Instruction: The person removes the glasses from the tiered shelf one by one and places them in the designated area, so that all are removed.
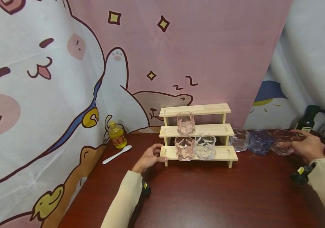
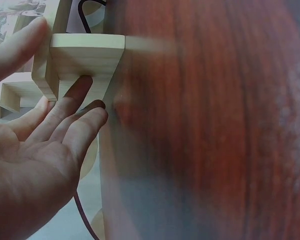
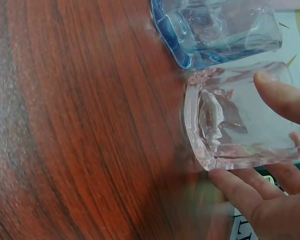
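Note:
At the left end of a three-step wooden display rack, my left hand grips the lowest step, thumb above and fingers below. That hand also shows in the left wrist view, fingers against the board's end. Far to the right, my right hand holds a clear pinkish glass between thumb and fingers, its base at the table. Beside it stand a blue glass and a clear glass. A pink glass sits on the middle step; another pink glass and a clear glass share the lowest.
A yellow bottle and a white spoon lie to the left of the rack. Behind my right hand stands a dark bottle. A printed cloth hangs along the back of the reddish-brown table.

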A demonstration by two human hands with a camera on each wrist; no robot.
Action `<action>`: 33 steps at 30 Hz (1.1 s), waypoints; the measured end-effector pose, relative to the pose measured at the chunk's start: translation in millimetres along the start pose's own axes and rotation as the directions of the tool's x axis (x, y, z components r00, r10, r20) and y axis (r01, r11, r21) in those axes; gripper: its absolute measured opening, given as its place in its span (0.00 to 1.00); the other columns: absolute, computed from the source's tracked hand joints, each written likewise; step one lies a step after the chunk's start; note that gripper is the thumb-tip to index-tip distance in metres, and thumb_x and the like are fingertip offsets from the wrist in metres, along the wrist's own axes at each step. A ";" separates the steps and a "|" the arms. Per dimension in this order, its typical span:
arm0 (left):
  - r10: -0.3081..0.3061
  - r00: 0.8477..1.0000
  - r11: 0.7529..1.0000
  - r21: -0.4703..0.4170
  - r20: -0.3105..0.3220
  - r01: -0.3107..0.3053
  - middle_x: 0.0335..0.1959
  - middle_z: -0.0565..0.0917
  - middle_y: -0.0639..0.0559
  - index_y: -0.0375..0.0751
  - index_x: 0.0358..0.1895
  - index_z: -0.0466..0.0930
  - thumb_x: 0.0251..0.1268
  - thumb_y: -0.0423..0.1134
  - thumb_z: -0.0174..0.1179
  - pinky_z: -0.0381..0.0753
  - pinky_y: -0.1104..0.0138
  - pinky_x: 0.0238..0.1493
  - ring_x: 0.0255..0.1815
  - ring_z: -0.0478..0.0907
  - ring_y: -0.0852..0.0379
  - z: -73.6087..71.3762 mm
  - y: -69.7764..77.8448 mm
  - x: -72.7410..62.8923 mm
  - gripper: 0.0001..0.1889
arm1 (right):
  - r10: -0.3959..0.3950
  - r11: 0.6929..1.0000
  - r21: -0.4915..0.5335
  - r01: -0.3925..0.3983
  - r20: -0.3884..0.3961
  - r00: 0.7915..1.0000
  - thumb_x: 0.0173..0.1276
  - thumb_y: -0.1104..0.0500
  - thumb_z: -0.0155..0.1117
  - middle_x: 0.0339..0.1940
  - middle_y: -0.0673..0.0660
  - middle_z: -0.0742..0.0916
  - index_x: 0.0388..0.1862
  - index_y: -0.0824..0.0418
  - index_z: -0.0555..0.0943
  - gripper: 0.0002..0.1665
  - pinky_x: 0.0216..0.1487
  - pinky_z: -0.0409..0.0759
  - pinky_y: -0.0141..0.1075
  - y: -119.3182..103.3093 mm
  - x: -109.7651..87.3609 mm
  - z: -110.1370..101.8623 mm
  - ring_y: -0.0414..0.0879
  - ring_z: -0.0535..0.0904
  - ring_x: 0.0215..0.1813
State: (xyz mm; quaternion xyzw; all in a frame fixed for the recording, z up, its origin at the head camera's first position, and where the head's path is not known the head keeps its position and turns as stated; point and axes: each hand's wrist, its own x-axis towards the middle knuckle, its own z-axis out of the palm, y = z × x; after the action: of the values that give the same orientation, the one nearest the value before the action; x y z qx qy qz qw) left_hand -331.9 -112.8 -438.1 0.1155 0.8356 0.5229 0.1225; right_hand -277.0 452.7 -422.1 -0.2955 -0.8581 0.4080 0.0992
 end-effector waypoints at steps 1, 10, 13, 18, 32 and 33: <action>-0.004 1.000 1.000 -0.006 0.000 0.004 0.61 0.82 0.40 0.40 0.73 0.63 0.57 0.37 0.73 0.72 0.50 0.64 0.57 0.80 0.49 0.1 0.5 0.1 0.41 | -0.004 1.000 -0.001 0.004 0.006 1.000 0.58 0.49 0.78 0.74 0.80 0.64 0.79 0.65 0.56 0.59 0.54 0.69 0.59 0.0 0.4 -0.4 0.76 0.51 0.72; -0.008 1.000 1.000 -0.007 0.002 0.008 0.61 0.82 0.40 0.41 0.73 0.64 0.57 0.37 0.73 0.71 0.48 0.65 0.58 0.80 0.49 -0.9 1.4 1.5 0.40 | -0.067 0.997 -0.035 0.069 0.040 0.997 0.55 0.52 0.79 0.74 0.82 0.62 0.80 0.65 0.53 0.62 0.64 0.64 0.66 4.0 2.0 -4.3 0.80 0.53 0.72; -0.009 1.000 1.000 -0.008 -0.001 0.009 0.60 0.82 0.41 0.41 0.73 0.64 0.57 0.37 0.73 0.72 0.50 0.63 0.56 0.80 0.50 -0.6 1.0 1.9 0.40 | -0.109 0.992 -0.047 0.113 0.070 0.992 0.56 0.50 0.78 0.73 0.83 0.61 0.80 0.65 0.51 0.62 0.66 0.61 0.68 4.5 0.0 -6.3 0.81 0.52 0.72; -0.008 1.000 1.000 -0.014 -0.001 0.008 0.60 0.82 0.40 0.40 0.73 0.64 0.57 0.36 0.72 0.74 0.52 0.61 0.55 0.81 0.50 -0.5 -0.1 1.1 0.40 | -0.146 0.985 -0.075 0.154 0.100 0.984 0.62 0.52 0.74 0.74 0.84 0.58 0.81 0.63 0.48 0.59 0.66 0.59 0.70 2.4 -2.2 -6.4 0.83 0.51 0.71; -0.002 1.000 1.000 -0.024 0.002 0.002 0.60 0.82 0.39 0.39 0.73 0.64 0.57 0.35 0.72 0.75 0.55 0.59 0.54 0.81 0.50 -0.4 -0.6 0.5 0.40 | -0.253 0.954 -0.144 0.264 0.095 0.963 0.63 0.51 0.70 0.71 0.86 0.59 0.81 0.64 0.48 0.57 0.66 0.52 0.72 8.4 -3.9 -8.6 0.85 0.52 0.68; -0.003 1.000 1.000 -0.024 0.000 0.003 0.60 0.82 0.39 0.39 0.73 0.64 0.57 0.35 0.72 0.75 0.55 0.59 0.54 0.81 0.49 -0.2 -0.3 0.5 0.39 | -0.263 0.948 -0.157 0.276 0.099 0.960 0.63 0.51 0.70 0.70 0.87 0.60 0.81 0.64 0.48 0.57 0.66 0.53 0.72 8.2 -3.8 -9.7 0.85 0.53 0.68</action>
State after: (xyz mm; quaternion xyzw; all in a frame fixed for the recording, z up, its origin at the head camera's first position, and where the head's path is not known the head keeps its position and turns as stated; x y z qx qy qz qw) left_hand -332.5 -113.0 -438.3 0.1126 0.8295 0.5327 0.1246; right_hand -266.4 460.7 -421.8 -0.1671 -0.9252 0.3271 0.0957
